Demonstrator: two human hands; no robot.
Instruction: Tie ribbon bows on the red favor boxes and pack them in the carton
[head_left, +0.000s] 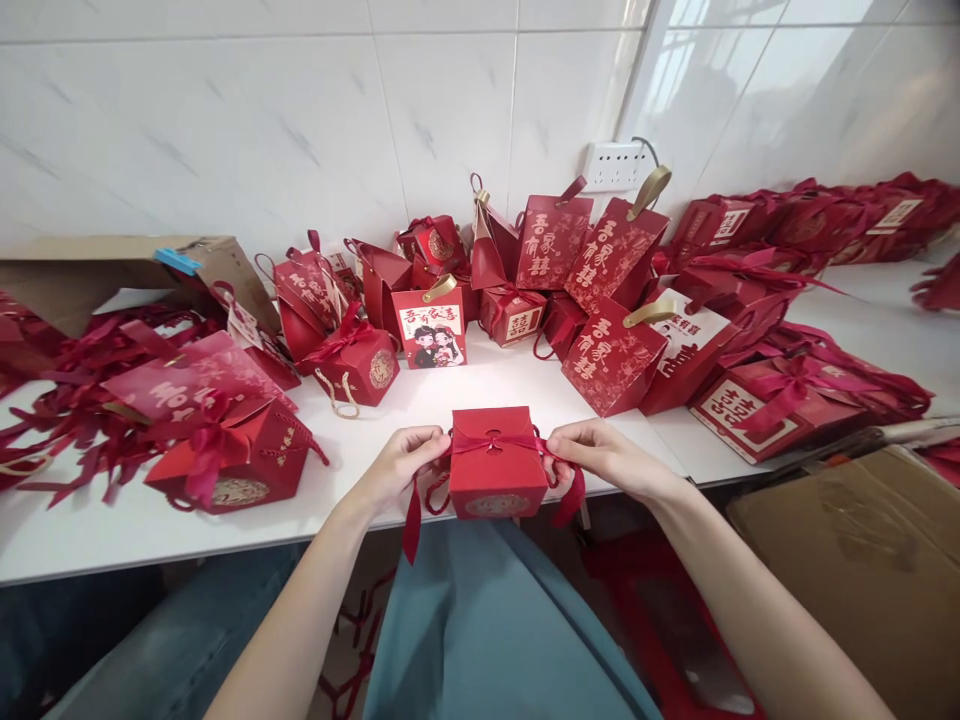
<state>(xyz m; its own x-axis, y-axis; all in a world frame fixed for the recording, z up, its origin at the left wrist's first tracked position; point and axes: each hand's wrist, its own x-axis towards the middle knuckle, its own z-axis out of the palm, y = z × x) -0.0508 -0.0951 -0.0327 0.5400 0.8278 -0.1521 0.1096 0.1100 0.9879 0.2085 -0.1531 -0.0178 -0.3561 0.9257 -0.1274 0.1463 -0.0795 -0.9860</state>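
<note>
A red gift box (499, 485) with a gold emblem on its front stands at the table's front edge, right before me. A dark red ribbon (469, 446) runs across its top, and its loose ends hang down at both sides. At the box's left side my left hand (405, 460) pinches the ribbon between thumb and fingers. My right hand (589, 455) grips the ribbon on the opposite side, its fingertips partly behind the box corner. Twisted red cord handles show beside the box on the left.
Red gift boxes and bags (551, 245) crowd the white table (420, 400) along the tiled wall. A ribboned box (262, 455) and a ribbon pile (90, 400) lie at left. Cardboard cartons (862, 540) stand at right and back left. A co-worker's hand (930, 285) shows at far right.
</note>
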